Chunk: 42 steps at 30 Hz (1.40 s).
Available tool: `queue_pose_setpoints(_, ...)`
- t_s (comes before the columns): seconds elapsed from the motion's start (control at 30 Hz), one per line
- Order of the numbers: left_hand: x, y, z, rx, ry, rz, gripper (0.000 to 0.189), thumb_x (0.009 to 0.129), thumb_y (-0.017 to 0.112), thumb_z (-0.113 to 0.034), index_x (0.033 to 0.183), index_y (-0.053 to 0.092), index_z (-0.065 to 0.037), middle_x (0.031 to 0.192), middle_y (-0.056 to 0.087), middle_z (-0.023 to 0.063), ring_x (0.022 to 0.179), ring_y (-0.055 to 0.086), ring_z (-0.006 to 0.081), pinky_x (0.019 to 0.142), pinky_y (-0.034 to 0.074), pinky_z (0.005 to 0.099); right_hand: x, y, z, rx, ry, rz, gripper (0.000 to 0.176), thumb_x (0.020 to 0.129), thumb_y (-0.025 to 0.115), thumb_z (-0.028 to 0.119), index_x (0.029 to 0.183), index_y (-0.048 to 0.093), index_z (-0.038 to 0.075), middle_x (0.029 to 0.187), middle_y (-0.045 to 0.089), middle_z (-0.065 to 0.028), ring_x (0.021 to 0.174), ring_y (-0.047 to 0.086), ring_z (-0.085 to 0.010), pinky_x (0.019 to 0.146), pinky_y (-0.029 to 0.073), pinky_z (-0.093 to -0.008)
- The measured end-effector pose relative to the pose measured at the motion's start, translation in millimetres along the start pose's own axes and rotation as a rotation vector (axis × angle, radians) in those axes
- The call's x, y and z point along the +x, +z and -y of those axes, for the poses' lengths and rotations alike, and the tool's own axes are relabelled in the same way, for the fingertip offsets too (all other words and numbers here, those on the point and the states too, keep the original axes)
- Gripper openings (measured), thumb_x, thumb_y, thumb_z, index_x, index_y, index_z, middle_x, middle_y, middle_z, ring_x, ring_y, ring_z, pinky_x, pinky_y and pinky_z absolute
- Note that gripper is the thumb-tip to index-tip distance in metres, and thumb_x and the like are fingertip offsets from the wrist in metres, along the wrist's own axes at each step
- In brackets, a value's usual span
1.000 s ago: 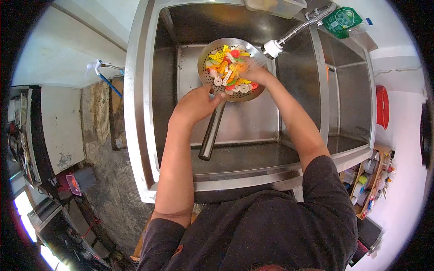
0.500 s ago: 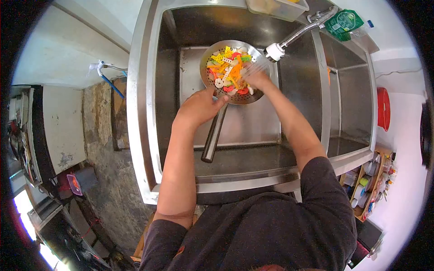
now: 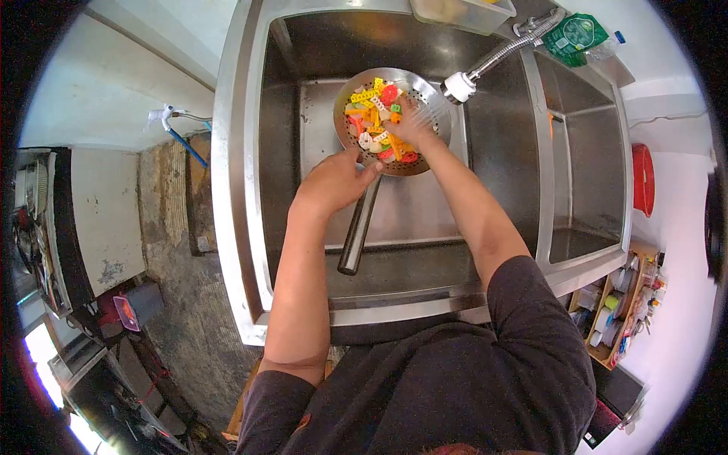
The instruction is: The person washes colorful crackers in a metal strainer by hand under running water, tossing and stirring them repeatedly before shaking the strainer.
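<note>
A round metal strainer (image 3: 426,85) with a perforated bowl is held over the sink basin, its long handle (image 3: 358,231) pointing toward me. Inside it lie small colourful shaped pieces (image 3: 367,97) in yellow, orange, red, green and white, some like wheels and ladders. My left hand (image 3: 335,180) is closed on the strainer's near rim beside the handle, thumb on top. Among the pieces, in the right part of the bowl, is my right hand (image 3: 413,125); its fingers are partly hidden and blurred. Water sprays from the white tap head (image 3: 459,87) onto this hand.
The steel sink (image 3: 394,208) surrounds the strainer, with a second basin (image 3: 584,159) to the right. A clear plastic container (image 3: 462,14) and a green pouch (image 3: 575,38) stand along the back edge. A red plastic item (image 3: 643,180) is at far right.
My right hand has moved left and slightly up within the strainer, shifting the pieces toward the left and near side. My left hand keeps its hold on the rim.
</note>
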<state>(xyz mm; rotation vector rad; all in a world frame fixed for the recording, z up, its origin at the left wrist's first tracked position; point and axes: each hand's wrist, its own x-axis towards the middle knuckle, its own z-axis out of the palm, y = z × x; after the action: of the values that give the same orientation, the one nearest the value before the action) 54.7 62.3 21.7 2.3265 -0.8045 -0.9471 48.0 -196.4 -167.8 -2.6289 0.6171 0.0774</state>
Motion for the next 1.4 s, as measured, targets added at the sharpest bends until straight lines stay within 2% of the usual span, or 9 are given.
queue_pose_setpoints(0.1,-0.3,2.8,1.6,0.014,0.026,-0.041,0.06,0.094,0.054,-0.054,0.12,0.059,0.0,0.104,0.067,0.0267,0.1,0.065,0.0418,0.089,0.051,0.048,-5.2,-11.8,1.3,-0.077,-0.043,0.095,0.095,0.073,0.077,0.043,0.148,0.033,0.005,0.141,0.043,-0.0296,0.125,0.048,-0.0434,0.104,0.04,-0.0521)
queue_pose_setpoints(0.2,1.7,4.7,5.0,0.01,0.032,-0.046,0.06,0.094,0.054,-0.053,0.122,0.059,-0.001,0.103,0.067,0.0265,0.099,0.065,0.0411,0.089,0.051,0.0473,-3.2,-17.3,-12.2,0.106,-0.022,0.106,0.083,0.082,0.074,0.036,0.147,0.035,0.003,0.125,0.058,-0.0231,0.121,0.054,-0.0344,0.097,0.049,-0.0442)
queue_pose_setpoints(0.27,1.6,3.9,5.3,0.007,0.027,-0.036,0.059,0.094,0.054,-0.053,0.122,0.058,-0.001,0.103,0.067,0.0264,0.099,0.065,0.0409,0.088,0.051,0.0472,-4.4,-19.7,-18.8,0.828,0.338,0.218,0.054,0.086,0.071,0.026,0.132,0.052,0.005,0.113,0.063,-0.0145,0.103,0.061,-0.025,0.083,0.055,-0.0392)
queue_pose_setpoints(0.3,1.6,3.4,4.6,0.006,0.022,-0.027,0.059,0.094,0.054,-0.053,0.123,0.058,-0.001,0.103,0.067,0.0263,0.098,0.065,0.0406,0.088,0.051,0.0471,-5.3,-22.6,-23.0,0.825,0.338,0.217,0.054,0.086,0.071,0.026,0.132,0.052,0.005,0.113,0.063,-0.0145,0.103,0.061,-0.025,0.083,0.055,-0.0392)
queue_pose_setpoints(0.37,0.5,3.5,3.6,0.004,0.026,-0.034,0.059,0.094,0.054,-0.053,0.123,0.058,-0.002,0.102,0.067,0.0262,0.098,0.066,0.0406,0.087,0.051,0.0472,-7.1,-26.8,-29.3,1.228,0.404,0.308,0.029,0.086,0.07,0.017,0.111,0.06,0.008,0.1,0.065,-0.0078,0.091,0.063,-0.0231,0.072,0.057,-0.0399)
queue_pose_setpoints(0.67,0.7,2.2,4.5,0.015,0.018,-0.034,0.056,0.094,0.054,-0.052,0.122,0.059,-0.003,0.1,0.068,0.0256,0.096,0.066,0.04,0.085,0.052,0.0468,-37.2,-63.8,-4.9,1.909,0.554,0.424,0.027,0.093,0.059,0.03,0.108,0.061,0.007,0.112,0.064,-0.01,0.103,0.062,-0.0264,0.081,0.058,-0.0441)
queue_pose_setpoints(1.0,3.6,6.0,8.3,-0.02,0.022,-0.031,0.054,0.095,0.055,-0.05,0.121,0.059,-0.002,0.1,0.068,0.0259,0.095,0.066,0.0399,0.084,0.052,0.0465,-38.4,-40.0,-13.3,1.831,0.438,0.421,0.031,0.1,0.051,0.026,0.122,0.058,0.006,0.118,0.064,-0.0109,0.106,0.062,-0.025,0.082,0.058,-0.0414)
queue_pose_setpoints(1.17,2.3,3.9,6.4,-0.014,0.009,-0.021,0.054,0.095,0.055,-0.05,0.12,0.059,-0.002,0.099,0.068,0.026,0.095,0.066,0.0408,0.085,0.052,0.0475,-38.8,-37.3,-8.8,1.729,0.512,0.285,0.027,0.095,0.063,0.017,0.12,0.06,0.007,0.115,0.065,-0.0079,0.095,0.064,-0.0197,0.064,0.053,-0.0279)
queue_pose_setpoints(1.4,6.0,12.2,13.3,0.028,0.054,-0.076,0.055,0.095,0.055,-0.05,0.12,0.059,-0.002,0.099,0.068,0.0266,0.095,0.066,0.0415,0.086,0.051,0.0481,-21.3,-16.2,-31.5,1.641,0.504,0.408,0.027,0.092,0.069,0.023,0.111,0.061,0.006,0.099,0.065,-0.0045,0.075,0.061,-0.0169,0.057,0.048,-0.0267)
